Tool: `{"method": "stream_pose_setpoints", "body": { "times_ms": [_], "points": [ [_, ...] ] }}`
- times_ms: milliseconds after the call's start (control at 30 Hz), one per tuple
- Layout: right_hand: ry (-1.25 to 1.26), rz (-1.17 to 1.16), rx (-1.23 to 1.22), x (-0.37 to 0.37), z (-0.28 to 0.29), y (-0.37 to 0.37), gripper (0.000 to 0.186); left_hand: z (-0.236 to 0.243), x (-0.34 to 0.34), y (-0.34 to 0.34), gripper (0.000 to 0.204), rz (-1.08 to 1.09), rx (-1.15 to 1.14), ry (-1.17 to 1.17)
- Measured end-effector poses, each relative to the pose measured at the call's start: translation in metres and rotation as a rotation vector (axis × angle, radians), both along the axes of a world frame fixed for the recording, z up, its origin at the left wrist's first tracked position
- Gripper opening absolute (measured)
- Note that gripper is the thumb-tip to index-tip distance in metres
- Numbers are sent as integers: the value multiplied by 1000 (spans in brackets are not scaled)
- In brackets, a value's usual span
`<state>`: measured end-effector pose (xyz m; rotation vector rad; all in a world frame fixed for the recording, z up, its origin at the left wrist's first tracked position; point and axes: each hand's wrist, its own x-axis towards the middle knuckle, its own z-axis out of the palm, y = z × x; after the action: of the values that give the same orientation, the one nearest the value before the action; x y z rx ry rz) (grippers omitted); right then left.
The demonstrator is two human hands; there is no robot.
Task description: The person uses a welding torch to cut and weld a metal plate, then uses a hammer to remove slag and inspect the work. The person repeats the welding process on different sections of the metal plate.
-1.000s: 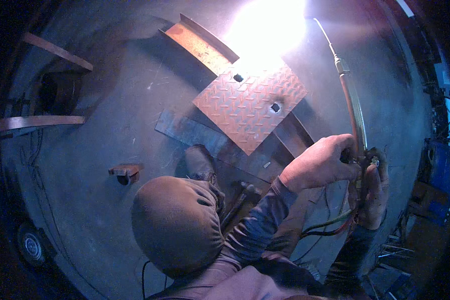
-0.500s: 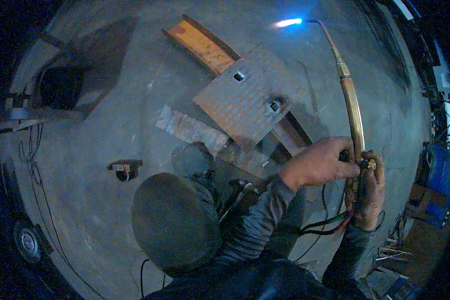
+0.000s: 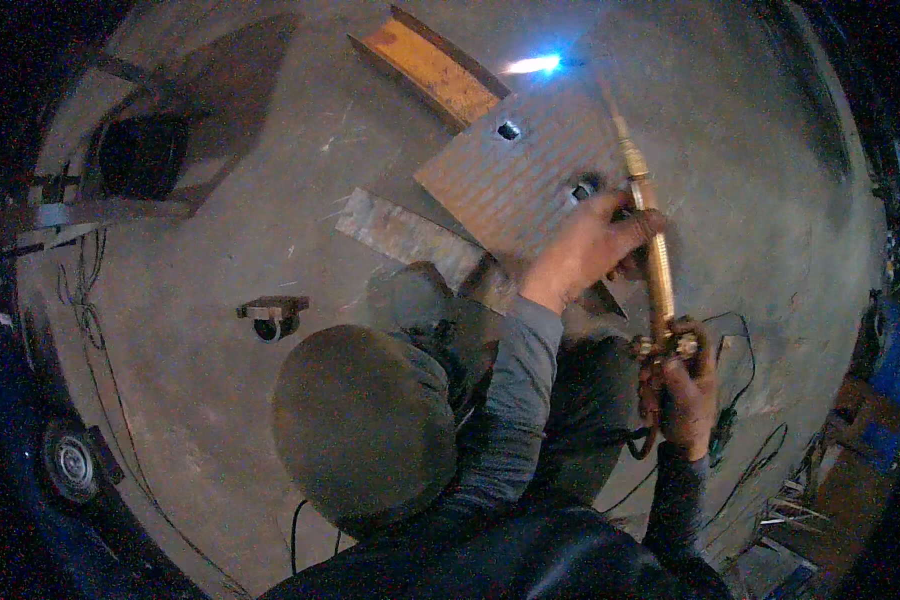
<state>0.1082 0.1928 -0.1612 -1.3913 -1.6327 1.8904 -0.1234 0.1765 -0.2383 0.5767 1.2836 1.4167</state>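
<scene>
A brass gas torch (image 3: 661, 275) burns with a blue-white flame (image 3: 538, 65) at its bent tip, which points left. My right hand (image 3: 688, 395) is closed round its lower end, just below the brass valve knobs (image 3: 686, 345). Higher up, my left hand (image 3: 595, 245) has its fingers curled against the barrel, the thumb across it; part of its grip is hidden. Beneath and left of the torch lies a rusty steel plate (image 3: 500, 185) with two rough holes. It rests across an orange-brown steel channel (image 3: 435, 72). A flat metal bar (image 3: 410, 232) lies beside the plate.
A caster wheel (image 3: 275, 318) stands on the concrete floor to the left. Cables (image 3: 98, 345) trail along the far left, near a vehicle-like wheel (image 3: 71, 462). Hoses (image 3: 755, 460) lie right of my right arm. My bent knee (image 3: 365, 430) fills the lower middle.
My left hand has left the valve knobs and moved up onto the torch barrel. The torch and my right hand have shifted left; the flame now shows above the plate's far edge in the picture.
</scene>
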Motion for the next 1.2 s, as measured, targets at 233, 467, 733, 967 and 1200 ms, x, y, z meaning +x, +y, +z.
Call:
{"method": "stream_pose_setpoints", "body": {
  "times_ms": [233,467,733,967,1200],
  "points": [
    [-27,5,62,9,-52,-20,50,-49,9,-5,39,74,-193,-115],
    [-17,-162,-162,16,-50,-23,50,-72,15,-5,38,30,-270,-134],
    [-101,-97,-105,8,-39,-15,41,-76,17,-6,39,30,-280,-97],
    [-107,-68,-125,21,-55,-8,45,-77,22,-3,37,93,-290,-93],
    [-146,-67,-102,17,-54,-10,36,-75,22,-1,35,81,-315,-166]
  ]
}}
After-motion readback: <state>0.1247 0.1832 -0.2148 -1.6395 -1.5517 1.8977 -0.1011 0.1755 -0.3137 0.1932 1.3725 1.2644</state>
